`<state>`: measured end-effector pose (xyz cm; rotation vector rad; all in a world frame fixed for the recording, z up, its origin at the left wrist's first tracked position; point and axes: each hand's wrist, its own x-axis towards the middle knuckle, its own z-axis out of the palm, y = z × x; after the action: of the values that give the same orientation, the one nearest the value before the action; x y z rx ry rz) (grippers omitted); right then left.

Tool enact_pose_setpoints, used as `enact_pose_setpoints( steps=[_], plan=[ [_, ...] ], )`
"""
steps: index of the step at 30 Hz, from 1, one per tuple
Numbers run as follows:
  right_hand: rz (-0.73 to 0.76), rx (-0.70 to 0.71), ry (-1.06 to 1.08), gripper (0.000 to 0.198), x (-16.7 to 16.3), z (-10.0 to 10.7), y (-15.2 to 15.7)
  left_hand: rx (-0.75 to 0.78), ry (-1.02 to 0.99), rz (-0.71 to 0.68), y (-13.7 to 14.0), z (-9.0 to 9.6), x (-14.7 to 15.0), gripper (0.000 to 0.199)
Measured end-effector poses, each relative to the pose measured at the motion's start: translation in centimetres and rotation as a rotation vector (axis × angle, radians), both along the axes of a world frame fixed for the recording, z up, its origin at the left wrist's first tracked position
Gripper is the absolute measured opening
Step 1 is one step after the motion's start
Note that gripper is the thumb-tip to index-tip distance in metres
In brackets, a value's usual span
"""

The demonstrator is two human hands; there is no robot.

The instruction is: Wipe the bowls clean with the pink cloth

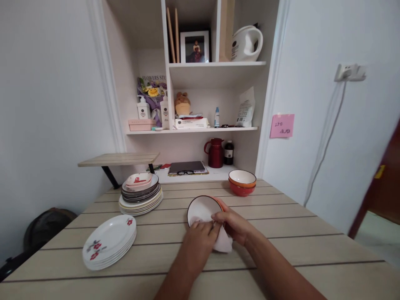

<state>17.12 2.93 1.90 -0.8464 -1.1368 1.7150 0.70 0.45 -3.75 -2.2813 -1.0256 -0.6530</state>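
A bowl point(202, 206) with a white inside, dark rim and orange outside is tilted toward me above the front part of the table. My right hand point(235, 223) grips its right side, thumb over the rim and fingers behind. My left hand point(201, 236) is closed on a white cloth point(223, 242) and presses it against the inside of the bowl; part of the cloth hangs down below the rim. The left fingertips are partly hidden in the cloth and bowl.
Flowered plates point(109, 237) lie stacked at the left, before a taller pile of plates and small dishes point(140, 196). Two nested bowls point(242, 183) stand at the back right. Behind the wooden table point(275, 241), shelves hold a red jug point(215, 153) and a laptop point(186, 167).
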Motion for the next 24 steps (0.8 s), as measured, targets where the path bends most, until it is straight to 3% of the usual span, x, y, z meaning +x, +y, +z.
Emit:
enact_pose_setpoints(
  steps=[6, 14, 21, 24],
  plan=[
    [-0.051, -0.056, 0.131, 0.085, -0.7, -1.1, 0.3, -0.011, -0.077, -0.026, -0.1, 0.2, -0.7, 0.038],
    [-0.041, -0.047, 0.267, 0.066, -1.2, -1.4, 0.3, 0.004, -0.098, -0.014, -0.1, 0.2, -0.5, 0.037],
    [0.004, 0.036, 0.318, 0.087, -2.1, -1.0, -0.8, 0.080, -0.238, -0.049, -0.1, 0.3, -0.8, 0.046],
    [0.006, 0.083, 0.309, 0.087, -3.0, -0.6, -1.5, 0.136, -0.298, -0.056, -0.2, 0.4, -1.0, 0.049]
  ],
)
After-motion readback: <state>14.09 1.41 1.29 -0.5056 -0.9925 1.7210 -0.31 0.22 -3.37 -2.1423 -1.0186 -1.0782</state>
